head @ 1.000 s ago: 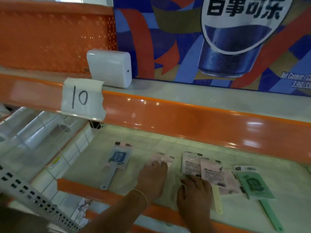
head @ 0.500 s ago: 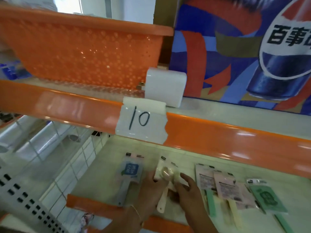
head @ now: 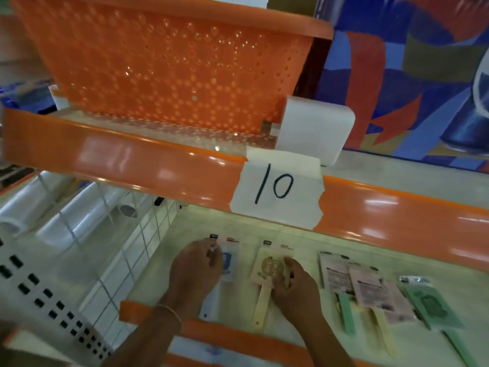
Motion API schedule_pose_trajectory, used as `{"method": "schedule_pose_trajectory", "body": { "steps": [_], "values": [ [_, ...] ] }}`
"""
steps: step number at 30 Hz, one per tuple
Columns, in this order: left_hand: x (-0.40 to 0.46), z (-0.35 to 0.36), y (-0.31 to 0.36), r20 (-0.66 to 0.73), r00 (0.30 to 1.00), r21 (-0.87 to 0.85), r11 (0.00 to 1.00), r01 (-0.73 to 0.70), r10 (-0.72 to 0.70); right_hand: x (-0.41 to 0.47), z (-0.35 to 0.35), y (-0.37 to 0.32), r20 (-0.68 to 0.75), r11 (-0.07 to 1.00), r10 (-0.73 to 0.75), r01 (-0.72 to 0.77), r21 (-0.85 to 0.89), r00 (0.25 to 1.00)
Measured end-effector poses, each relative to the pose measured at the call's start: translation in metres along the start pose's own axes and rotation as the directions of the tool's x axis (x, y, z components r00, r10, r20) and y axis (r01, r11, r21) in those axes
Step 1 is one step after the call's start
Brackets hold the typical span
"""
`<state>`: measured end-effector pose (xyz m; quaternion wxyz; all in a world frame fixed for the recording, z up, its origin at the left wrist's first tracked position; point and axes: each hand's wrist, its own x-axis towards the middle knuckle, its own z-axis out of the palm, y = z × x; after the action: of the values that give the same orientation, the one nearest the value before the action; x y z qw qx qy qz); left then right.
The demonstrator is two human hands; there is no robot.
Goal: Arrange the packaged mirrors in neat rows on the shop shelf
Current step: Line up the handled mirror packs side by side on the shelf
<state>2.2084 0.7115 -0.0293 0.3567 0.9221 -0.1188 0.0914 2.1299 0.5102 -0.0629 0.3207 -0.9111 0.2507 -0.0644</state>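
Both forearms reach forward, side by side. The left hand (head: 194,268) lies palm down with its fingers curled at the tips. The right hand (head: 293,283) also lies palm down, its fingers bent inward.

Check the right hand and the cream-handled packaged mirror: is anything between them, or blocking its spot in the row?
Nothing visible. The right hand already rests on the cream-handled mirror, which lies flat on the lower shelf with bare shelf either side. The left hand is on the neighbouring blue mirror.
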Motion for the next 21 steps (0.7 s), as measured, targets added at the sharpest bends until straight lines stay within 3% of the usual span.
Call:
{"method": "schedule_pose_trajectory", "body": {
  "steps": [3,7,13,21],
  "values": [
    [0.006,0.000,-0.038,0.040,0.999,0.015,1.000,-0.028,0.027,-0.001,0.012,-0.006,0.032,0.973,-0.091,0.095,-0.212,0.995],
    [0.000,0.018,-0.076,0.171,0.985,0.063,0.998,-0.006,-0.005,-0.007,0.028,-0.001,-0.062,0.953,-0.129,0.107,-0.283,0.990],
    [0.000,0.030,-0.084,0.138,0.988,0.128,0.988,-0.081,0.063,-0.014,0.035,0.005,-0.086,0.962,-0.153,0.128,-0.243,0.984],
    [-0.005,0.022,-0.077,0.155,0.987,0.034,0.998,-0.057,0.051,-0.011,0.040,0.008,-0.127,0.976,-0.166,0.145,-0.163,0.978]
  ]
}}
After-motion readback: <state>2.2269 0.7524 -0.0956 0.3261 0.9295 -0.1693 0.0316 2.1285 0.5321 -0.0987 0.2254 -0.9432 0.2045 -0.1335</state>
